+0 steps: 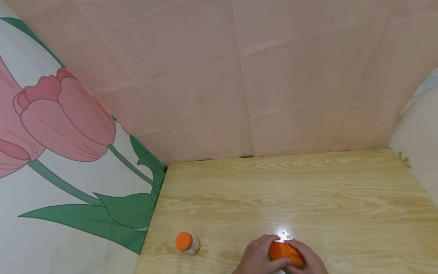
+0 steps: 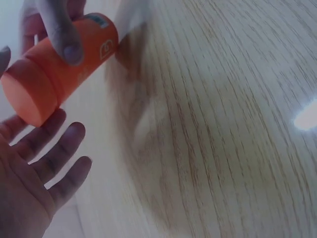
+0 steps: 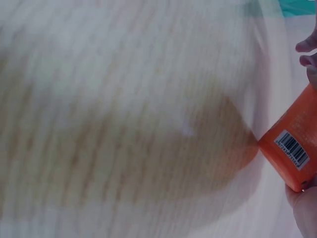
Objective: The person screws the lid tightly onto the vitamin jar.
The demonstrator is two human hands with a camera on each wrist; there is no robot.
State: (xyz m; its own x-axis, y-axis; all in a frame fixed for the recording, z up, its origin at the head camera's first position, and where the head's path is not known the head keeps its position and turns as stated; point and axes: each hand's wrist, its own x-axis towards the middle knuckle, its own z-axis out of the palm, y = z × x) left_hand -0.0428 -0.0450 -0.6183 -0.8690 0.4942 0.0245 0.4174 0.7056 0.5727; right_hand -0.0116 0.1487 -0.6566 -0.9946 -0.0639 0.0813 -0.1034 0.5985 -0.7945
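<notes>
Near the table's front edge, an orange bottle (image 1: 286,255) with an orange cap (image 2: 29,91) lies tilted between both hands. My left hand (image 1: 257,255) is at the cap end, its thumb and first fingers around the cap. In the left wrist view the other fingers of that left hand (image 2: 37,173) are spread. Around the bottle's body my right hand (image 1: 309,258) grips, its thumb lying across the side. The right wrist view shows a barcode on the bottle (image 3: 297,139) near its base, with part of the right hand (image 3: 307,210) below.
A small jar (image 1: 193,246) with an orange lid and a pale label stands on the wood-grain table (image 1: 291,190) to the left. A plain pinkish cloth (image 1: 205,76) hangs behind the table. At the left hangs a tulip-printed cloth (image 1: 68,121).
</notes>
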